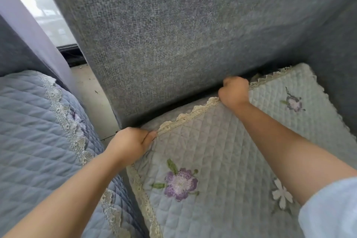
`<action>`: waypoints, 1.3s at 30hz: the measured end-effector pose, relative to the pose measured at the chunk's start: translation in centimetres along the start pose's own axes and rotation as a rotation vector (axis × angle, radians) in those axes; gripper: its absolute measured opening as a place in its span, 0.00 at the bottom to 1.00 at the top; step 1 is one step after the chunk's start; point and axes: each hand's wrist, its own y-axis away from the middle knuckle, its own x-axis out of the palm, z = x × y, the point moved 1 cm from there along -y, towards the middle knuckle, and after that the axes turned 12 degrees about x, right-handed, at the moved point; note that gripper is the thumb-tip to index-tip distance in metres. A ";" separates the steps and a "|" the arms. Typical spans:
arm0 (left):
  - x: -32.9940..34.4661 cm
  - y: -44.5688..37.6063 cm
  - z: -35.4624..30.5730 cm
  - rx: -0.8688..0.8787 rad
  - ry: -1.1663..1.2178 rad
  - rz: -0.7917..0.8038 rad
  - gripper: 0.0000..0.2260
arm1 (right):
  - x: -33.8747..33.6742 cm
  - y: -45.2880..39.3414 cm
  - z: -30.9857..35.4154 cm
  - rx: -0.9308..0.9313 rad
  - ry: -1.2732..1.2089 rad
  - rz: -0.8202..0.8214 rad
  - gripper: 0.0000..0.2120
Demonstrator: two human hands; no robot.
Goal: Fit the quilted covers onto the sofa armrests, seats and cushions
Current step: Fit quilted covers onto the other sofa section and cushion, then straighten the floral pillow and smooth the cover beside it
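Head view: a grey woven sofa back (173, 40) fills the frame from 10 to 2 o'clock, standing directly behind the lace-trimmed edge of the quilted cover (222, 156) and blocking the dark gap where that edge meets it. At 9 o'clock a second quilted cover (32, 125), bluer and also lace-edged, lies on a neighbouring seat, with a lilac curtain (34, 31) above it, a bright window (38, 0) at 11 o'clock and a strip of pale floor (90, 91) between the two pieces of furniture.

The pale cover lies flat over the seat at 5 o'clock, its lace border (189, 116) running on a diagonal from 7 o'clock up toward 2 o'clock along the foot of the sofa back. An embroidered purple flower (180, 183) sits near the centre, a smaller one (293, 103) at 3 o'clock.

The left hand (131, 145) is closed, pinching the cover's near-left corner; the right hand (234, 90) is fisted on the lace border farther along. Its fingertips are hidden under the fist. A light blue sleeve (328, 208) is cut off at 4 o'clock, as is the cover's lower edge.
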 end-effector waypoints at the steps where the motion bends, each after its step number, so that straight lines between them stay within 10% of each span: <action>1: 0.0 0.5 0.0 -0.003 0.004 0.011 0.19 | -0.3 0.4 0.2 -0.019 0.008 -0.001 0.18; 14: -1.2 -0.8 -1.6 -0.150 -0.148 -0.159 0.20 | -2.0 -1.4 1.7 -0.060 -0.026 0.047 0.18; 17: -0.5 -1.7 -1.2 -0.253 -0.205 -0.143 0.21 | 0.1 -1.3 1.7 -0.065 0.029 0.035 0.05; 21: 0.3 -2.4 -1.2 -0.383 -0.220 -0.090 0.22 | 4.5 0.3 -1.3 0.005 0.229 0.209 0.27; 27: 0.4 -1.2 -3.2 -0.425 -0.265 -0.055 0.13 | 3.7 -0.6 -2.5 -0.071 0.175 0.391 0.30; 39: 0.8 2.7 -19.1 -0.137 -0.490 0.090 0.16 | -2.0 13.1 -14.8 -0.297 -0.002 0.481 0.26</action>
